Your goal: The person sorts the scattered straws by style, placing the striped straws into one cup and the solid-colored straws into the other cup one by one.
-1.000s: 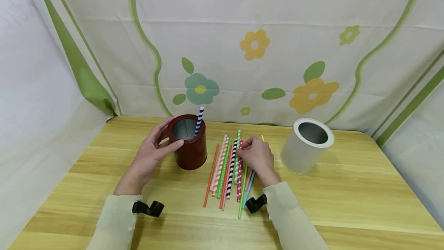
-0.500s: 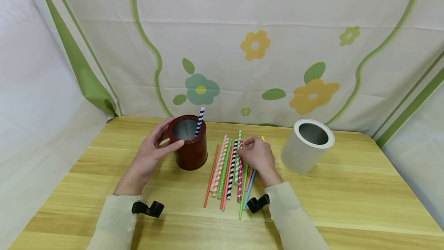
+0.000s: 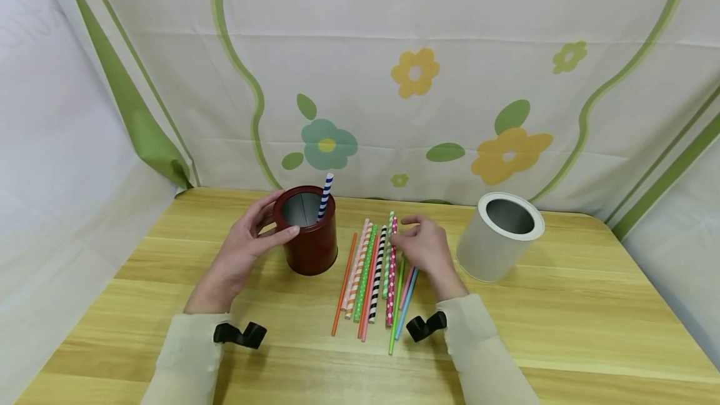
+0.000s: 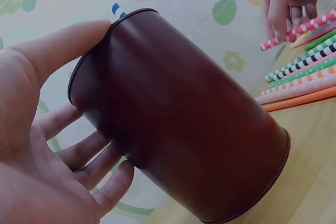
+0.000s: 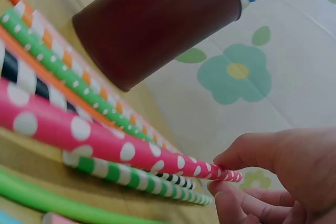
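A dark red can (image 3: 311,249) stands upright on the table, its top open. My left hand (image 3: 244,252) holds it at the rim, thumb on the near side and fingers behind. One blue-and-white striped straw (image 3: 325,195) leans inside, its top above the rim. My right hand (image 3: 427,245) pinches a pink straw with white dots (image 5: 126,150) near its far end between thumb and fingers. In the left wrist view that end of the pink straw rises above the other straws. Beneath and beside it lie a green-and-white striped straw (image 5: 131,179) and a black-and-white striped straw (image 3: 378,274).
Several more straws lie roughly side by side, among them an orange one (image 3: 344,286), a green dotted one (image 3: 365,274) and a blue one (image 3: 406,305). A white can (image 3: 485,252) with an open top stands to the right. A flowered cloth (image 3: 360,80) hangs behind the table.
My right hand has shifted slightly right and up, and the pink dotted straw's far end has come up with it. My left hand stays on the red can.
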Demonstrator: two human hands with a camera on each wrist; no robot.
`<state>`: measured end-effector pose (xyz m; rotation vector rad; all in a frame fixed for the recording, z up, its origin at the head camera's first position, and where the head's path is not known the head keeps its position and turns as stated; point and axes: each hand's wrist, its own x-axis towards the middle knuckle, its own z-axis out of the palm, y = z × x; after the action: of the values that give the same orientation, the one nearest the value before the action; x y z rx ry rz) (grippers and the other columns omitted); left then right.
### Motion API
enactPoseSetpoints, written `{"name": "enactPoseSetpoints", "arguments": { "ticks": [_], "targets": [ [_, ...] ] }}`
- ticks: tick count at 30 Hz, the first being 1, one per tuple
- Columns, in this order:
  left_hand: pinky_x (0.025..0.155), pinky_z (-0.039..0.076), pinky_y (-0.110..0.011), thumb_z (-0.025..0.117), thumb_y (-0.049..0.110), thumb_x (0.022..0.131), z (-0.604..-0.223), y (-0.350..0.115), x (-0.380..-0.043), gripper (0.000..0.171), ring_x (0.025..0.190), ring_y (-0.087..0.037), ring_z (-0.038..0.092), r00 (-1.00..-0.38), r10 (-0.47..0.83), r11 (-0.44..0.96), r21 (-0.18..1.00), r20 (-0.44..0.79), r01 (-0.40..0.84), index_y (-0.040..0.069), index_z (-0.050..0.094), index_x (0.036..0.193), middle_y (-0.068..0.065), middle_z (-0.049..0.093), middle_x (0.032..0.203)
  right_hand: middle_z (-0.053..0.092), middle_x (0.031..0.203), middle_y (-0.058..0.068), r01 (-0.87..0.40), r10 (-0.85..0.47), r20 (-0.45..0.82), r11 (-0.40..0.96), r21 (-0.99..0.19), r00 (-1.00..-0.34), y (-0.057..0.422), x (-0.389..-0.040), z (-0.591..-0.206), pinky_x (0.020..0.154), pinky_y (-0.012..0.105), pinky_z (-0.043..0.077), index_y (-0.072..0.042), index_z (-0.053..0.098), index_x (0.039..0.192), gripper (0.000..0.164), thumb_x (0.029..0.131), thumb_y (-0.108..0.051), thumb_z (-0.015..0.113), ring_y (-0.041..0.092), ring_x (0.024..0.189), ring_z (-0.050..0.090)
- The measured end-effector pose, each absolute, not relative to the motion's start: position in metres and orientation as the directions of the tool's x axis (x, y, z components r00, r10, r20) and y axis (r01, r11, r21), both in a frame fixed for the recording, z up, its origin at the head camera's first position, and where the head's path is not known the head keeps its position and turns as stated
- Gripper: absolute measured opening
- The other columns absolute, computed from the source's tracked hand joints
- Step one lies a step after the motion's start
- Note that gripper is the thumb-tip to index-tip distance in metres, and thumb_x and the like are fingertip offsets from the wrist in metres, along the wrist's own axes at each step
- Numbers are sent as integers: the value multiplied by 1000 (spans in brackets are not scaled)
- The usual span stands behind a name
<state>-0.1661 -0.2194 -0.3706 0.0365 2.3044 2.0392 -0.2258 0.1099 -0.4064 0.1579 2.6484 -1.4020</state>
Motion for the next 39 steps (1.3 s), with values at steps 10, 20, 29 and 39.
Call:
{"name": "enactPoseSetpoints", "arguments": {
  "ticks": [10,20,29,39],
  "targets": [
    [104,48,-15,77,19,101,-370,-221,-168,76,145,-24,48,-998,64,149,989,-2,8,23,39,166,-9,48,164,77,98,7,69,-13,-83,422,-904,-996,112,-219,-384,60,29,50,-12,67,140,47,95,-20,78,28,81,72],
    [105,48,-17,77,20,101,-370,-220,-167,76,147,-28,46,-998,68,147,989,-7,3,24,39,167,-9,48,163,73,94,-3,-67,76,75,102,-993,-994,110,-208,-363,60,21,52,-10,67,135,37,98,-9,73,14,72,68],
    [105,47,-19,76,21,101,-372,-221,-167,75,148,-30,45,-998,59,141,990,-8,0,26,40,166,-9,48,163,71,94,0,-228,182,205,-114,-967,-962,104,-201,-349,63,21,58,-3,64,135,36,99,0,71,9,72,69],
    [109,45,-24,76,22,102,-374,-220,-167,75,149,-27,44,-998,58,142,990,-14,-6,28,39,167,-7,47,163,71,94,0,-387,273,318,-256,-886,-908,95,-189,-334,64,23,61,-5,65,120,25,97,7,70,11,73,70]
  ]
}}
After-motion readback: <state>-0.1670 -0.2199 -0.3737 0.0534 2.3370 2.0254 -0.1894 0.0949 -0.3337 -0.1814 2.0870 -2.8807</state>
